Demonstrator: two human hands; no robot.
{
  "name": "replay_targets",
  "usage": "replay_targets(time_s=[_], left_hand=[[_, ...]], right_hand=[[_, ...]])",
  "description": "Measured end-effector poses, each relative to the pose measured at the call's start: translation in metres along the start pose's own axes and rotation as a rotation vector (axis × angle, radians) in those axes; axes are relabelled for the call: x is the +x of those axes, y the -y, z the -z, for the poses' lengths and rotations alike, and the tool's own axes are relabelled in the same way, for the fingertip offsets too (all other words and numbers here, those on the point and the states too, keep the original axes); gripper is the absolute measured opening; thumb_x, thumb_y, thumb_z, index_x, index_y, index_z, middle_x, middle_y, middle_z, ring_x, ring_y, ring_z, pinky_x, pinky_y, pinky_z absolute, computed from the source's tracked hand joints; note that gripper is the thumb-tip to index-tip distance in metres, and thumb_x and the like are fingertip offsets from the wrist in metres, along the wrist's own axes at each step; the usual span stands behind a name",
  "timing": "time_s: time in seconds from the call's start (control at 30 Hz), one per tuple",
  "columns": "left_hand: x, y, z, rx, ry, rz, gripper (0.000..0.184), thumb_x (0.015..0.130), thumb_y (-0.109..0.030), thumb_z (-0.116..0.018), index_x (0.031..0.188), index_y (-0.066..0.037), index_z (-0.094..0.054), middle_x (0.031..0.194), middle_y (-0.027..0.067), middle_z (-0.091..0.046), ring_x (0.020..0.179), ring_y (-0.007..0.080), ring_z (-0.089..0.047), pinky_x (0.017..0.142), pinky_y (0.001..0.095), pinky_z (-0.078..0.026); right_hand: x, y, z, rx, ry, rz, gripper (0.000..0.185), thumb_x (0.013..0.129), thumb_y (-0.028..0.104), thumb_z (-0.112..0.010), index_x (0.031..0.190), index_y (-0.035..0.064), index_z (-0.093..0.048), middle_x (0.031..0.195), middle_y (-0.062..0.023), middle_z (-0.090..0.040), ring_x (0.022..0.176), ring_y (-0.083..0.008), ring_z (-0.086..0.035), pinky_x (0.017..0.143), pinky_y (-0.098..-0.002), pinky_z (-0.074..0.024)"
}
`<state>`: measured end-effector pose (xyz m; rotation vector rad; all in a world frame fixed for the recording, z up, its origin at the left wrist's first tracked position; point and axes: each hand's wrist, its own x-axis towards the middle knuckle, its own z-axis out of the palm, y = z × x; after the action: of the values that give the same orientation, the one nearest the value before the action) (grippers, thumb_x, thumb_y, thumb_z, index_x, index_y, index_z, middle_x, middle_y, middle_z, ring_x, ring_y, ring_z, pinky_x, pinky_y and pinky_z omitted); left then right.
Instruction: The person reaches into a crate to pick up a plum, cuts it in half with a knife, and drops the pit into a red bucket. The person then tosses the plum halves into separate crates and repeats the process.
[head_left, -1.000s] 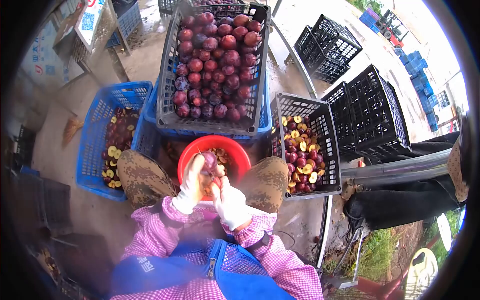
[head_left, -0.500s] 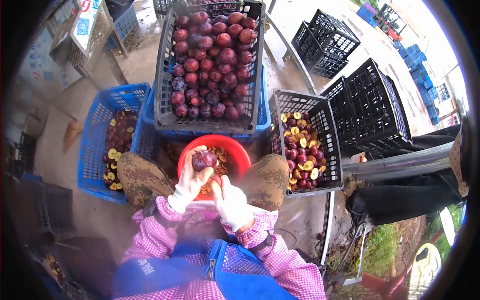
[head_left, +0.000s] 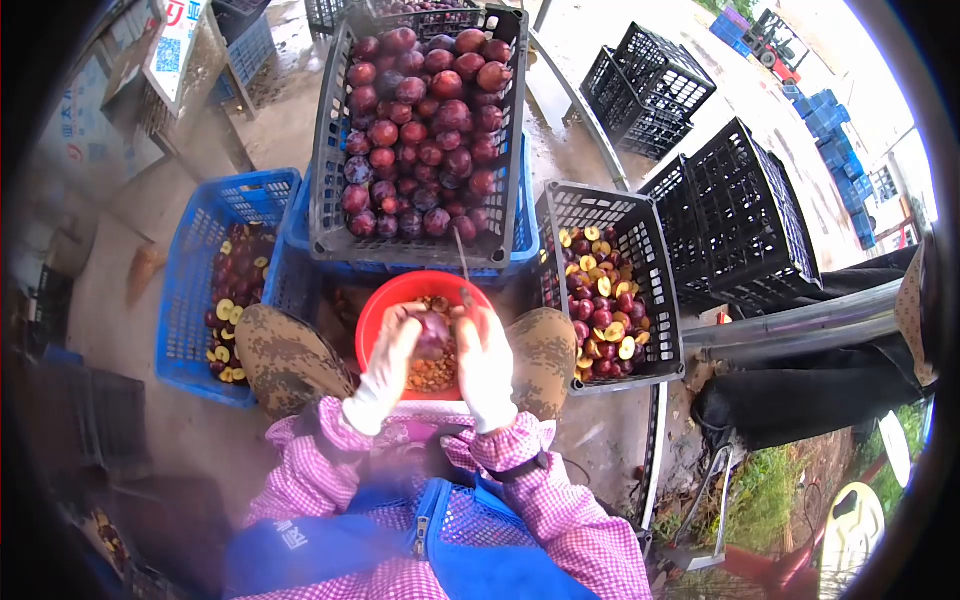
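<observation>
My left hand [head_left: 383, 372], in a white glove, is closed on a dark plum [head_left: 432, 334], which is smeared by motion. Gripped in my gloved right hand [head_left: 485, 372] is a small knife [head_left: 462, 262], its thin blade pointing up and away from me. Both hands are over a red basin [head_left: 374, 312] between my knees, and the right fingers are close to the plum. Plum stones [head_left: 432, 376] and bits of flesh lie in the basin. Just beyond it, a black crate [head_left: 321, 190] heaped with whole plums [head_left: 425, 130] rests on a blue crate.
A blue crate [head_left: 180, 290] with cut plums stands left of my knee. On the right is a black crate [head_left: 668, 300] holding halved plums [head_left: 607, 310]. Stacked black crates [head_left: 735, 225] and a metal pole [head_left: 800, 322] are farther right. A forklift [head_left: 778, 50] is in the distance.
My right hand has moved up and to the right, and the knife blade now points upward. The plum has shifted slightly down and right in my left hand.
</observation>
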<state>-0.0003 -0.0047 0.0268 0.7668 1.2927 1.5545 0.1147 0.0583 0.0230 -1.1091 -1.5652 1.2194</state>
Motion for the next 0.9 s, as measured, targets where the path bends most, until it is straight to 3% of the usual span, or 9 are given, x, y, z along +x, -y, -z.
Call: replay_targets(time_s=[0.1, 0.2, 0.27, 0.37, 0.43, 0.5, 0.67, 0.8, 0.9], left_hand=[[-0.013, 0.053, 0.005, 1.073, -0.15, -0.733, 0.026, 0.089, -0.005, -0.042, 0.115, -0.002, -0.042, 0.109, 0.0175, -0.046, 0.09, 0.0295, -0.056, 0.071, 0.032, -0.048], [-0.013, 0.06, 0.004, 0.72, -0.158, -0.474, 0.025, 0.094, -0.018, -0.044, 0.117, -0.008, -0.045, 0.103, 0.0139, -0.051, 0.085, 0.0272, -0.058, 0.066, 0.0351, -0.05], [-0.02, -0.012, -0.019, -0.557, -0.162, 0.753, 0.032, 0.094, -0.04, -0.045, 0.113, -0.016, -0.049, 0.087, 0.0063, -0.057, 0.06, 0.0192, -0.055, 0.047, 0.034, -0.046], [-0.029, 0.028, -0.011, -0.484, 0.024, 0.67, 0.06, 0.078, -0.078, -0.038, 0.072, -0.018, -0.048, 0.043, -0.0051, -0.03, 0.032, 0.0074, -0.024, 0.031, 0.0233, -0.019], [-0.032, 0.05, 0.005, -0.728, 0.058, 0.871, 0.064, 0.081, -0.075, -0.034, 0.069, -0.015, -0.047, 0.045, -0.0044, -0.03, 0.034, 0.0073, -0.026, 0.031, 0.022, -0.021], [-0.023, 0.051, 0.012, -1.024, 0.52, 1.02, 0.066, 0.086, -0.07, -0.032, 0.071, -0.008, -0.053, 0.043, -0.0044, -0.029, 0.033, 0.0073, -0.025, 0.031, 0.0219, -0.022], [-0.006, 0.016, 0.003, -0.672, 0.257, 0.813, 0.067, 0.089, -0.062, -0.033, 0.083, -0.001, -0.06, 0.043, -0.0015, -0.031, 0.037, 0.01, -0.025, 0.035, 0.0247, -0.022], [-0.007, 0.031, 0.008, -0.675, 0.065, 0.807, 0.063, 0.09, -0.062, -0.032, 0.09, -0.005, -0.059, 0.053, 0.0009, -0.041, 0.046, 0.0121, -0.033, 0.045, 0.0267, -0.029], [-0.009, 0.062, 0.014, -0.723, -0.173, 0.626, 0.049, 0.092, -0.055, -0.037, 0.116, -0.014, -0.049, 0.093, 0.0019, -0.055, 0.068, 0.0132, -0.047, 0.055, 0.0292, -0.039]], right_hand=[[0.001, 0.021, -0.008, -0.261, 0.017, 0.091, 0.026, 0.083, 0.028, -0.065, 0.09, 0.0041, -0.058, 0.078, -0.0124, -0.059, 0.069, -0.0266, -0.06, 0.065, -0.035, -0.0477], [-0.005, -0.002, -0.011, -0.31, 0.041, 0.205, 0.024, 0.078, 0.025, -0.068, 0.08, 0.0043, -0.055, 0.07, -0.0116, -0.054, 0.06, -0.0274, -0.057, 0.057, -0.0356, -0.0459], [-0.006, -0.007, -0.005, -0.234, 0.141, 0.275, 0.023, 0.074, 0.022, -0.069, 0.075, 0.0041, -0.054, 0.068, -0.0115, -0.051, 0.056, -0.0262, -0.055, 0.051, -0.0342, -0.0439], [0.003, -0.015, 0.008, -0.287, 0.317, 0.531, 0.022, 0.074, 0.021, -0.069, 0.074, 0.0046, -0.054, 0.066, -0.0107, -0.051, 0.055, -0.025, -0.055, 0.051, -0.0326, -0.0437], [0.009, -0.016, 0.017, -0.346, 0.434, 0.599, 0.02, 0.074, 0.02, -0.067, 0.074, 0.0048, -0.054, 0.066, -0.0102, -0.051, 0.055, -0.021, -0.054, 0.051, -0.0304, -0.0433], [0.008, -0.027, 0.021, -0.135, 0.421, 0.306, 0.015, 0.077, 0.018, -0.064, 0.076, 0.0047, -0.056, 0.069, -0.0069, -0.055, 0.057, -0.0166, -0.053, 0.051, -0.0284, -0.0431], [0.009, -0.05, 0.021, 0.96, -0.084, -0.94, 0.032, 0.091, 0.043, -0.05, 0.085, 0.0127, -0.06, 0.061, 0.003, -0.054, 0.041, -0.0089, -0.044, 0.034, -0.021, -0.0258], [0.004, -0.064, 0.029, 0.992, -0.204, -0.915, 0.036, 0.092, 0.044, -0.047, 0.091, 0.0104, -0.059, 0.061, 0.0024, -0.053, 0.038, -0.0081, -0.039, 0.033, -0.0206, -0.0242], [0.019, -0.028, -0.008, 0.493, -0.066, -0.248, 0.038, 0.096, 0.035, -0.037, 0.108, 0.0075, -0.059, 0.078, -0.0038, -0.062, 0.051, -0.0114, -0.052, 0.043, -0.0234, -0.0396]])
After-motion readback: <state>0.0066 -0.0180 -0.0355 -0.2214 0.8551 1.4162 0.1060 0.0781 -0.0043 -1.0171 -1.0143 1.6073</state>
